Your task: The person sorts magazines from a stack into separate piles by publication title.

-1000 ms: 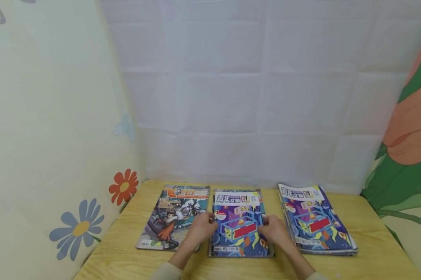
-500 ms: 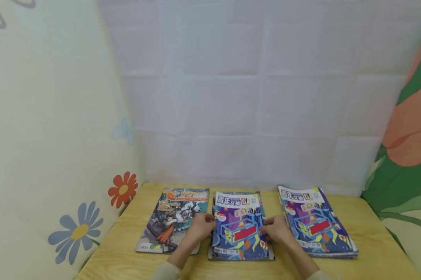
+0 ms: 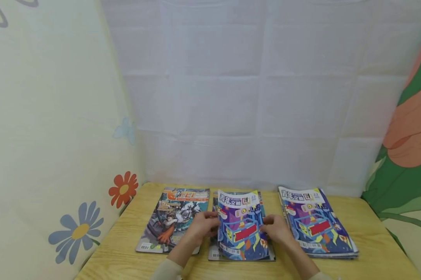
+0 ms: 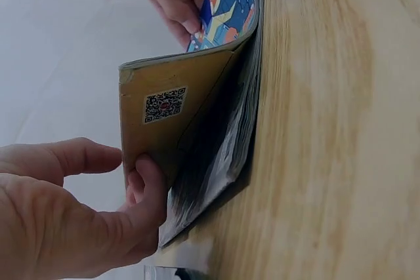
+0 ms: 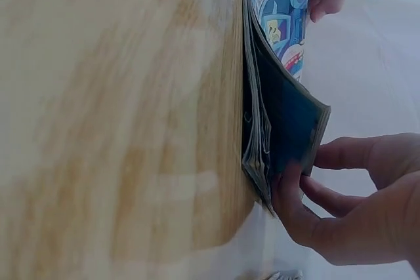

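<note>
- My left hand (image 3: 202, 227) gripped the left edge of the top magazine (image 3: 243, 225), thumb on the cover and fingers curled under the spine side; the left wrist view showed that edge raised off the pile with a square code on its tan underside.
- My right hand (image 3: 275, 229) pinched the right edge of the same magazine, thumb tucked under it, as the right wrist view showed.
- The top magazine bowed upward between both hands, its blue and purple cover with a red block facing up, at the middle of the wooden surface (image 3: 126, 249).
- It rested over the middle pile (image 3: 213, 254), whose lower corner showed beneath it at 7 o'clock.
- At 9 o'clock from my hands lay a magazine with a drawn figure (image 3: 173, 219) on its cover, just beside the middle pile.
- At 3 o'clock sat a fanned stack (image 3: 317, 223) with the same blue cover on top.
- Beyond, at 12 o'clock, hung a white sheet (image 3: 252, 97).
</note>
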### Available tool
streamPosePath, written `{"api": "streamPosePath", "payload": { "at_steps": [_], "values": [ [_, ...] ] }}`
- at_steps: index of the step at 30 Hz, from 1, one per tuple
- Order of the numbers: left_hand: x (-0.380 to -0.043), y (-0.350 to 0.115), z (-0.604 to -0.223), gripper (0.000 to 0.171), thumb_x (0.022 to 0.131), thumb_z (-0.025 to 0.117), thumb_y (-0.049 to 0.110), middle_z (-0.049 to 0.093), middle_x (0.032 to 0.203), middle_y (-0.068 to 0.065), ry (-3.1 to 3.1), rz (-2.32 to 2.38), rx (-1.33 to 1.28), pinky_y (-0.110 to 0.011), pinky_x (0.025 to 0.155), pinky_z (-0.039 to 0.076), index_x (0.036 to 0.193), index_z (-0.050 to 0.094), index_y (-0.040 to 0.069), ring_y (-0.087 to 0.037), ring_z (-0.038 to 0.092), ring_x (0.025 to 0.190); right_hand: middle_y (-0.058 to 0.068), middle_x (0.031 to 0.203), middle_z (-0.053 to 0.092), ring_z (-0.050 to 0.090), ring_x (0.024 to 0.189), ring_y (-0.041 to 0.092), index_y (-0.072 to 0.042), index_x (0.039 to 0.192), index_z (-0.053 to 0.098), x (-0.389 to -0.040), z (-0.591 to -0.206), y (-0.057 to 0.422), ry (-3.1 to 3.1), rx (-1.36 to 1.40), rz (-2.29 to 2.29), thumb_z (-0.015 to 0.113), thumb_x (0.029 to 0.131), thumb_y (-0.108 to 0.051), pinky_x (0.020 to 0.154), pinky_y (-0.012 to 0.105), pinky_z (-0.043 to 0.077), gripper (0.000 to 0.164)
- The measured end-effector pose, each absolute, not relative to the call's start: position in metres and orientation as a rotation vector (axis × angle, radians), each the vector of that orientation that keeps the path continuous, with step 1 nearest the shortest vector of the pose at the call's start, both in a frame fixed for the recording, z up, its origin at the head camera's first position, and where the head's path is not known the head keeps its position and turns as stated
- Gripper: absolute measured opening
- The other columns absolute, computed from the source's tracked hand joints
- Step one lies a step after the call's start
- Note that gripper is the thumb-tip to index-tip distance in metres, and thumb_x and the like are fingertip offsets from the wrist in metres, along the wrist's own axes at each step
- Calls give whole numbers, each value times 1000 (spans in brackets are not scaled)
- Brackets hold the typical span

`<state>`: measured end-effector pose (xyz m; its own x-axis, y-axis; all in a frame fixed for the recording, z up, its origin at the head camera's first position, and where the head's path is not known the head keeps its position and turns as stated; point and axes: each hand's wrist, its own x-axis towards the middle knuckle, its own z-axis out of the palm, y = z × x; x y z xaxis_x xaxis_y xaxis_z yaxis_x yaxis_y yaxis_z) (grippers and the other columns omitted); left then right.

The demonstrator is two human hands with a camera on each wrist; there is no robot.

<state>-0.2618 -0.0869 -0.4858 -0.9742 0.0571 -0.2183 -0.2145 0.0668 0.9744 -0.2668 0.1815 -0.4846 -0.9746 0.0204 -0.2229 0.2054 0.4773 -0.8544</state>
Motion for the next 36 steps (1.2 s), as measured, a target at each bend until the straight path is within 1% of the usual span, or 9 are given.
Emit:
{"api": "streamPosePath", "payload": {
  "at_steps": [3, 8, 13, 19, 22, 25, 30, 33, 36],
  "values": [
    [-264, -88, -487, 62, 86, 70, 0, 58, 125, -23, 2112, 2006, -157, -45, 84, 57, 142, 46, -12, -30, 63, 101, 13, 98, 66, 64, 84, 25, 10, 117, 63, -267, -485, 182, 2538, 184, -1527, 70, 86, 1, 70, 37, 57, 33],
    [-265, -88, -486, 66, 79, 68, -4, 58, 122, -22, 2068, 2033, -133, -46, 82, 58, 141, 46, -9, -29, 63, 97, 16, 102, 66, 65, 87, 26, 10, 121, 62, -270, -484, 185, 2469, 241, -1576, 70, 85, 2, 72, 37, 57, 38],
    [-264, -90, -475, 60, 81, 66, -4, 57, 123, -23, 2057, 2098, -38, -45, 78, 59, 139, 47, -8, -28, 65, 92, 19, 105, 66, 65, 87, 26, 12, 123, 62, -271, -485, 190, 2402, 293, -1669, 71, 82, 3, 71, 37, 57, 43],
    [-263, -88, -449, 58, 83, 63, -2, 57, 123, -20, 2111, 2113, 98, -41, 73, 58, 140, 51, -4, -26, 63, 92, 22, 111, 65, 67, 89, 26, 14, 126, 58, -271, -492, 194, 2344, 283, -1791, 72, 87, -3, 78, 39, 57, 45],
    [-264, -85, -435, 55, 86, 63, 0, 57, 124, -18, 2119, 2091, 208, -37, 67, 56, 140, 52, 0, -23, 63, 88, 24, 117, 63, 67, 96, 28, 15, 133, 51, -271, -492, 194, 2238, 246, -1911, 72, 89, -8, 84, 42, 57, 54],
    [-266, -80, -421, 51, 89, 64, 1, 56, 128, -17, 2101, 2078, 326, -34, 65, 53, 139, 54, 2, -22, 62, 88, 24, 118, 63, 66, 101, 29, 14, 140, 38, -270, -491, 194, 2023, 150, -2083, 65, 92, -9, 88, 44, 55, 60],
    [-267, -68, -402, 46, 93, 62, 0, 56, 132, -17, 1990, 2095, 469, -35, 68, 54, 139, 56, 3, -25, 63, 94, 16, 122, 58, 58, 104, 25, 3, 149, 10, -265, -492, 198, 1532, 4, -2282, 51, 97, -7, 90, 40, 47, 67],
    [-268, -57, -394, 46, 94, 61, 0, 56, 133, -16, 1917, 2109, 511, -36, 70, 57, 139, 55, 3, -27, 65, 98, 11, 123, 60, 58, 106, 23, 1, 154, 8, -262, -494, 205, 1368, -13, -2366, 47, 98, -3, 91, 40, 45, 69],
    [-271, -46, -390, 47, 91, 61, -2, 57, 132, -17, 1883, 2137, 518, -36, 71, 58, 138, 56, 0, -27, 66, 97, 5, 116, 64, 60, 101, 19, 1, 156, 12, -260, -494, 216, 1336, -21, -2435, 45, 99, 2, 90, 38, 46, 66]
  ]
}}
